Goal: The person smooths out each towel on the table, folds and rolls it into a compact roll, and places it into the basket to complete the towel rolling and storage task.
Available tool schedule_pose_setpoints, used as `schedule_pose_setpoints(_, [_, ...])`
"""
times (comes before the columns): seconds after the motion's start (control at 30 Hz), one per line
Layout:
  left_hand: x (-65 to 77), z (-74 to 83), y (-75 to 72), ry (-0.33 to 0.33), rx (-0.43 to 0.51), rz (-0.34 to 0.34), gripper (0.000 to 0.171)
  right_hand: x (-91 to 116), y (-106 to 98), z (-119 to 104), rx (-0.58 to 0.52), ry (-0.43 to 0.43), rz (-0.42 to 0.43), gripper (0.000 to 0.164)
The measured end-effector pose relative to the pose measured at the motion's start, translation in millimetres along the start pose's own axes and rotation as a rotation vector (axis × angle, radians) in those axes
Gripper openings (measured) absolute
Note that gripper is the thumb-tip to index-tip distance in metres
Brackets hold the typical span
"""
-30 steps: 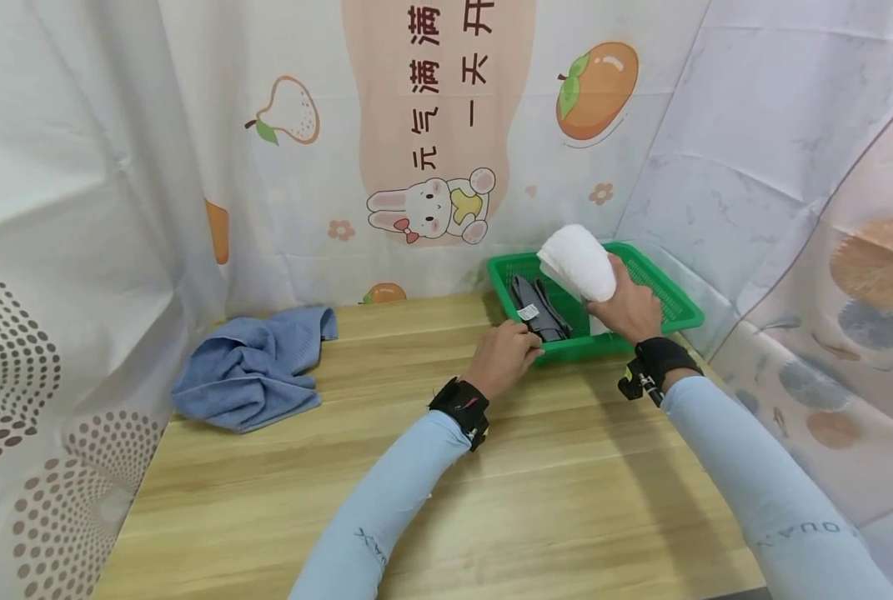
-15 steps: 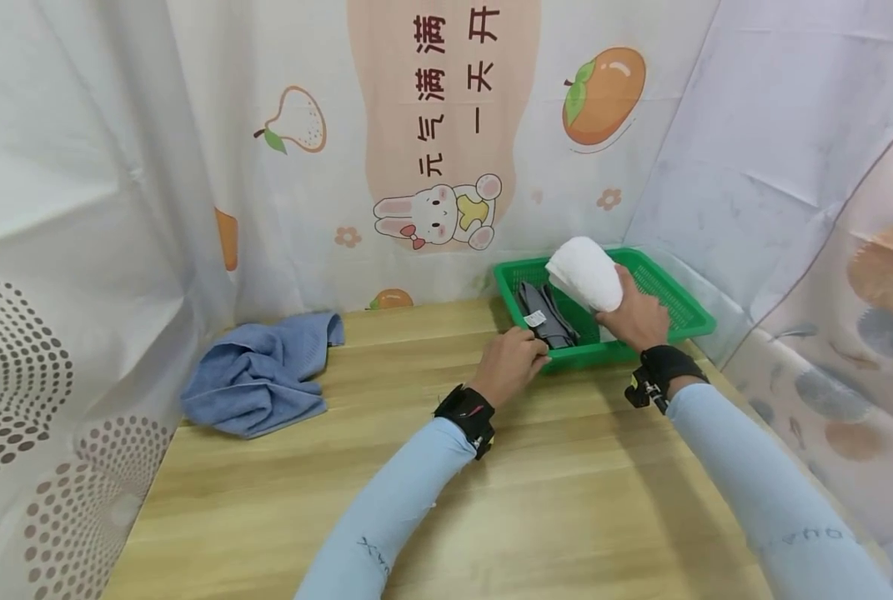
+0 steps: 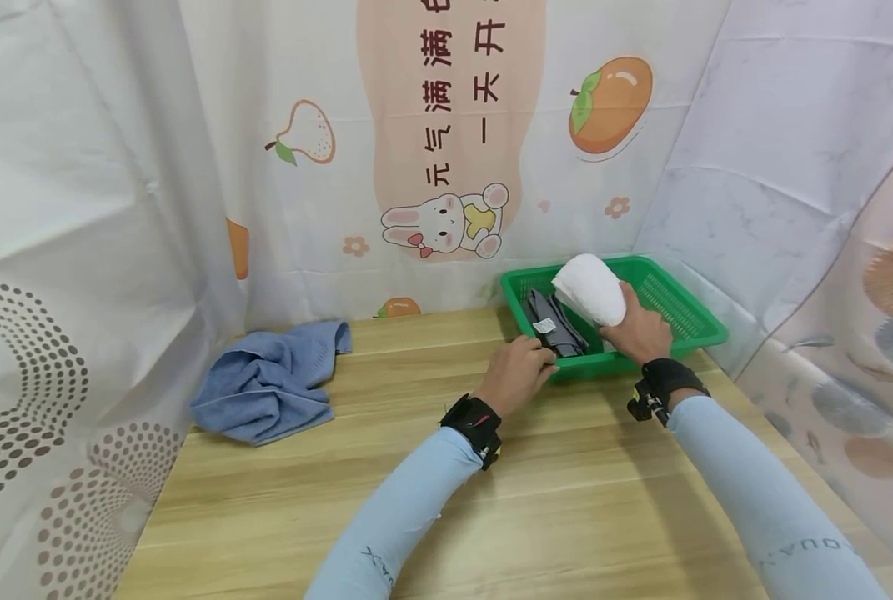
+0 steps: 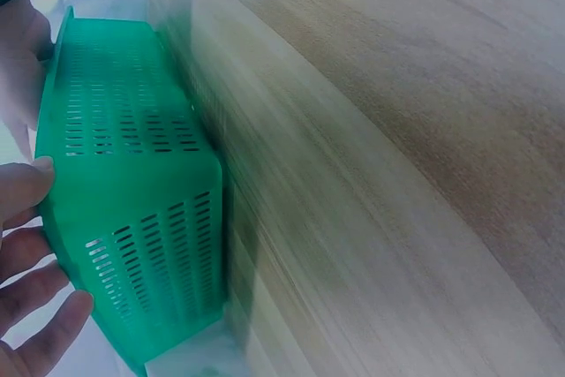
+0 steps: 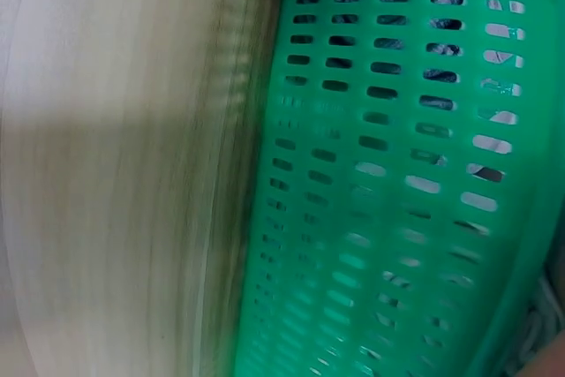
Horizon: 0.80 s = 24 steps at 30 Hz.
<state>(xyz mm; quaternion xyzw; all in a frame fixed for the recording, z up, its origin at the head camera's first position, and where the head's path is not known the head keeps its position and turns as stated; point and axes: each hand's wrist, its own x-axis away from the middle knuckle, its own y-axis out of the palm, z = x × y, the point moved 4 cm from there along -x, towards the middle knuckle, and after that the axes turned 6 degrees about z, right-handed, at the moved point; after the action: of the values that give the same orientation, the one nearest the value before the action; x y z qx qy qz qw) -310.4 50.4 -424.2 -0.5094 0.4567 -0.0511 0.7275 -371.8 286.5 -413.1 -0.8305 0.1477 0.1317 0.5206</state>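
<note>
In the head view, my right hand point(image 3: 639, 332) grips a thick, rolled or folded white towel point(image 3: 590, 287) from its right side. The towel is tilted, and its lower part is down inside a green plastic basket point(image 3: 689, 321). Beside it in the basket's left end lie folded grey cloth items point(image 3: 554, 323) with a white label. My left hand point(image 3: 517, 373) holds the basket's near left corner. In the left wrist view its fingertips point(image 4: 37, 178) touch the green rim. The right wrist view shows mostly the slotted basket wall point(image 5: 388, 130); the white towel's hold is hidden there.
A crumpled blue towel point(image 3: 269, 383) lies at the table's back left. The wooden table point(image 3: 341, 483) meets a printed curtain point(image 3: 303, 208) behind, with more curtain at the left and right. The basket stands in the back right corner, close to the curtains.
The white towel has come down slightly deeper into the basket with my right hand. My left hand stays at the basket's corner. The whole head view has shifted a little.
</note>
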Motion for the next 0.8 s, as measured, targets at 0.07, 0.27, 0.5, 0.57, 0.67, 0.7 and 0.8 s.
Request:
schedule_pose_setpoints(0.07, [-0.2, -0.2, -1.0, -0.002, 0.005, 0.005, 0.016, -1, 1, 1, 0.003, 0.007, 0.001, 0.093])
schedule_pose_setpoints(0.27, [-0.9, -1.0, -2.6, -0.009, 0.006, 0.013, 0.014, -4, 8, 2, 0.028, 0.030, -0.027, 0.093])
schedule_pose_setpoints(0.5, [-0.6, -0.4, -1.5, -0.010, 0.001, 0.005, 0.015, -5, 20, -4, 0.051, 0.052, -0.142, 0.095])
schedule_pose_setpoints(0.57, [-0.6, -0.4, -1.3, -0.009, -0.004, 0.009, 0.015, -5, 23, -9, 0.051, 0.049, -0.181, 0.094])
schedule_pose_setpoints(0.67, [-0.8, -0.3, -1.0, -0.012, -0.009, 0.006, 0.015, -5, 26, -14, 0.048, 0.052, -0.212, 0.093])
schedule_pose_setpoints(0.7, [-0.9, -0.4, -0.7, -0.013, -0.009, 0.003, 0.015, -5, 27, -15, 0.045, 0.056, -0.214, 0.093])
schedule_pose_setpoints(0.8, [-0.8, -0.7, 0.2, -0.022, -0.010, -0.009, 0.016, -6, 29, -14, 0.044, 0.081, -0.229, 0.094])
